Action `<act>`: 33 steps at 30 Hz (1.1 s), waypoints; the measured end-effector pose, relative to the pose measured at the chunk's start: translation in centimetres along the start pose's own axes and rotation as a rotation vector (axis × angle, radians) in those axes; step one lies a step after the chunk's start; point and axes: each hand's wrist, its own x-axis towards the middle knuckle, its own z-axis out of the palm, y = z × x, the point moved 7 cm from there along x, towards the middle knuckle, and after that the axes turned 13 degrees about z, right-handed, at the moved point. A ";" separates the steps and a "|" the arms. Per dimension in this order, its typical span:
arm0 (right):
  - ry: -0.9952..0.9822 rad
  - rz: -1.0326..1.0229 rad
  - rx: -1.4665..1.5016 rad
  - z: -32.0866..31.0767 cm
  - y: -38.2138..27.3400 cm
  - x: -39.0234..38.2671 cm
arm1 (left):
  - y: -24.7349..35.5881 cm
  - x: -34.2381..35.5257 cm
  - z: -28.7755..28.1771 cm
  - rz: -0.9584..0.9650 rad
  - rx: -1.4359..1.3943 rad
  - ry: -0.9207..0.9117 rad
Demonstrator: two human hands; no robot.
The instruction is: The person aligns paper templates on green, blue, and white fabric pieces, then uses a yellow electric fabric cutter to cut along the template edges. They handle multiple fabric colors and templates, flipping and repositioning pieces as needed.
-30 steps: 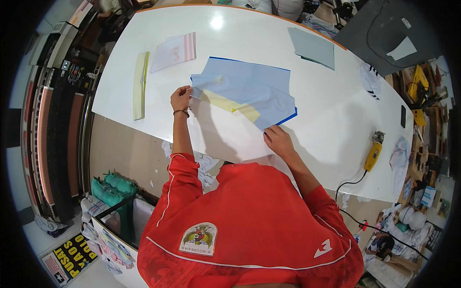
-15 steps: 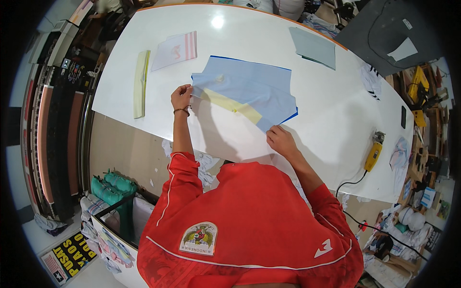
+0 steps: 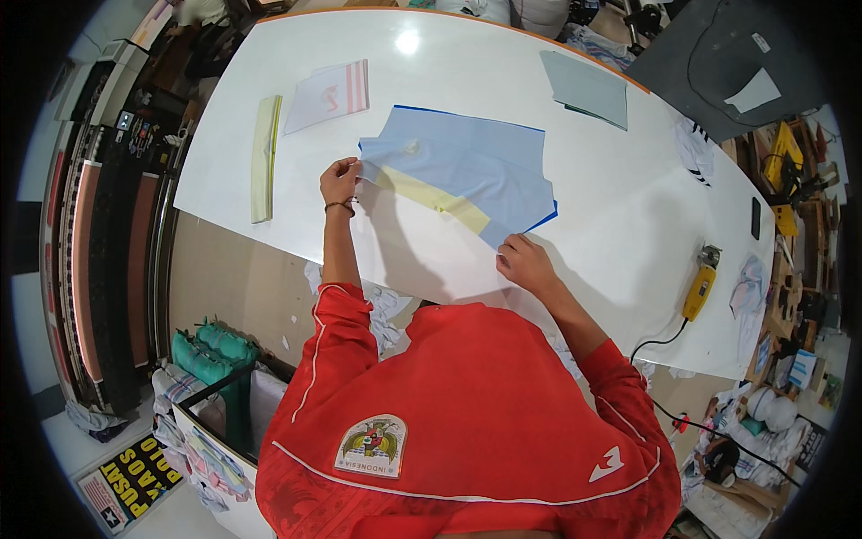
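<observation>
Cloth (image 3: pixel 503 166) in pale blue, with a yellow strip (image 3: pixel 431 198) showing along its near edge, is lying near the middle of the white table (image 3: pixel 620 287). The left hand (image 3: pixel 339 182) is pinching its left corner while the right hand (image 3: pixel 525 260) is pinching its near right corner, the two being well apart. Folded yellow fabric (image 3: pixel 264 166) and pink-striped fabric (image 3: pixel 325 97) are lying to the left, and a yellow power tool (image 3: pixel 700 289) is resting at the right.

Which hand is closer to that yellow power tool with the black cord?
Right. The right hand is to the left of the yellow, black-corded power tool; the left hand is much farther left.
</observation>
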 end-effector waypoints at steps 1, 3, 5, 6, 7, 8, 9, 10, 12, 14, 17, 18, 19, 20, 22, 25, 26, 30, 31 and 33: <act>0.008 -0.002 -0.028 0.4 0.1 0.0 | 0.1 0.1 0.1 0.001 -0.005 -0.001; 0.024 -0.005 -0.086 1.2 0.5 -0.1 | 0.3 0.2 0.5 -0.018 -0.043 -0.048; 0.017 0.010 -0.111 1.3 0.2 0.0 | 0.2 0.3 0.4 -0.042 -0.073 -0.086; 0.014 0.019 -0.124 1.3 0.1 0.0 | 0.2 0.4 0.4 -0.056 -0.083 -0.107; 0.062 0.082 0.007 0.5 0.2 0.0 | 0.2 0.4 0.2 -0.070 -0.094 -0.122; 0.108 0.144 0.138 -0.8 0.2 0.1 | 0.2 0.5 -0.1 -0.086 -0.081 -0.146; 0.153 0.205 0.270 -2.0 0.3 0.4 | 0.3 0.5 -0.4 -0.102 -0.067 -0.169; 0.207 0.250 0.346 -3.5 0.6 0.6 | 0.4 0.3 -0.6 -0.121 -0.054 -0.194; 0.319 0.355 0.490 -6.9 2.2 0.5 | 2.8 -0.2 -0.7 -0.097 -0.034 -0.241; 0.424 0.445 0.747 -10.1 3.8 0.9 | 6.1 -0.7 -0.6 -0.074 -0.072 -0.272; 0.557 0.400 1.008 -16.9 4.0 2.1 | 11.7 -1.6 -0.7 -0.020 -0.239 -0.271; 0.598 0.382 1.047 -19.1 4.1 2.4 | 14.2 -2.1 -0.5 -0.002 -0.294 -0.286; 0.642 0.390 1.035 -21.2 4.1 2.6 | 16.7 -2.6 -0.3 0.017 -0.353 -0.300; 0.680 0.394 1.026 -23.1 4.1 2.8 | 18.1 -2.8 -0.3 0.035 -0.410 -0.309; 0.774 0.329 0.930 -27.0 3.9 3.2 | 19.8 -2.6 -0.4 0.123 -0.486 -0.353; 0.804 0.230 0.941 -31.6 4.0 3.1 | 24.6 -3.8 -0.6 0.249 -0.497 -0.400; 0.810 0.191 0.940 -33.0 4.1 3.2 | 26.8 -4.7 -0.4 0.304 -0.485 -0.404; 0.797 -0.031 0.876 -38.4 1.9 3.8 | 35.5 -8.2 -0.1 0.638 -0.290 -0.352; 0.790 -0.034 0.839 -39.4 2.1 3.6 | 36.5 -8.2 -0.2 0.727 -0.304 -0.264; 0.833 -0.029 0.655 -41.4 1.1 3.3 | 37.7 -7.5 -1.1 0.873 -0.092 -0.157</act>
